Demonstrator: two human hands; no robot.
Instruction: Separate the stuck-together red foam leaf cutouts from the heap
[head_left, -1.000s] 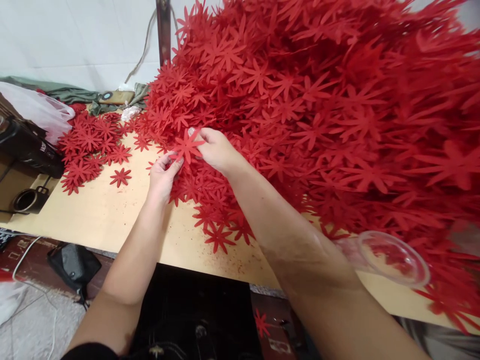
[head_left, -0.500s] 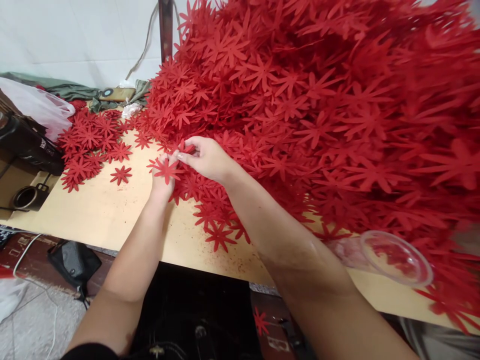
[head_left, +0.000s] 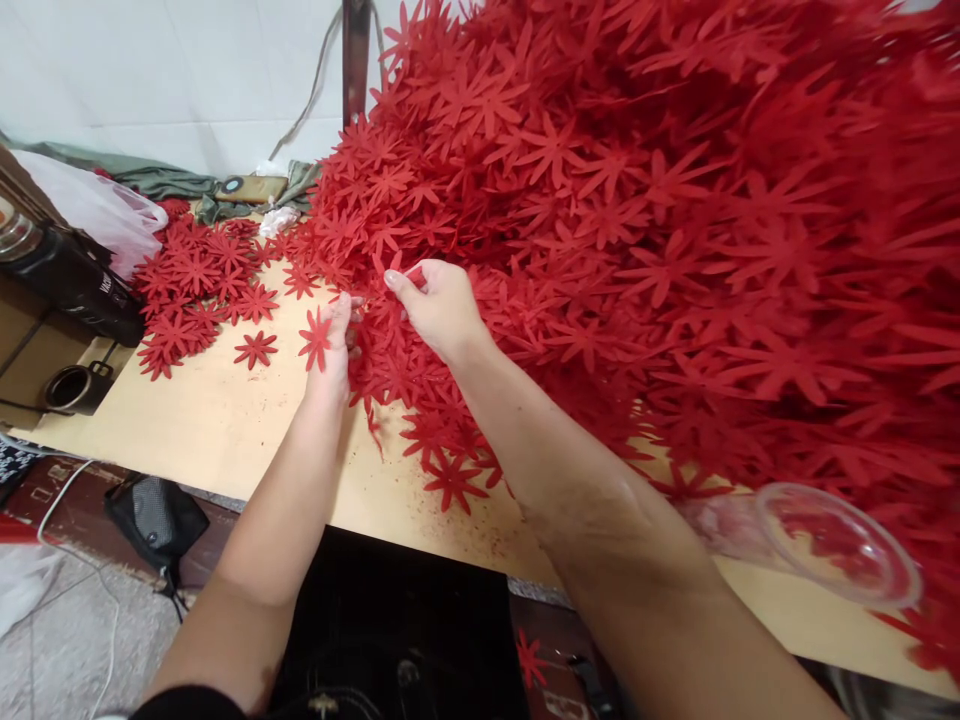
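Observation:
A huge heap of red cut-out flower shapes (head_left: 637, 200) covers the right and back of a tan table (head_left: 210, 420). My left hand (head_left: 334, 350) pinches one red flower (head_left: 316, 337) at the heap's left edge, holding it on edge above the table. Close by on the right, my right hand (head_left: 439, 305) has its fingers pinched on another red flower piece at the heap's edge. A smaller flat pile of red flowers (head_left: 199, 285) lies to the left, with a single flower (head_left: 255, 349) beside it.
A clear plastic cup (head_left: 832, 545) lies on its side at the table's right front edge. A black device (head_left: 75, 285) and a round black holder (head_left: 71, 388) stand at the left. Green cloth (head_left: 161, 182) and cables run along the white wall.
My left hand has taken one flower from the heap and carried it slightly left, turning it on edge. My right hand went back into the heap's edge. The view drifted right.

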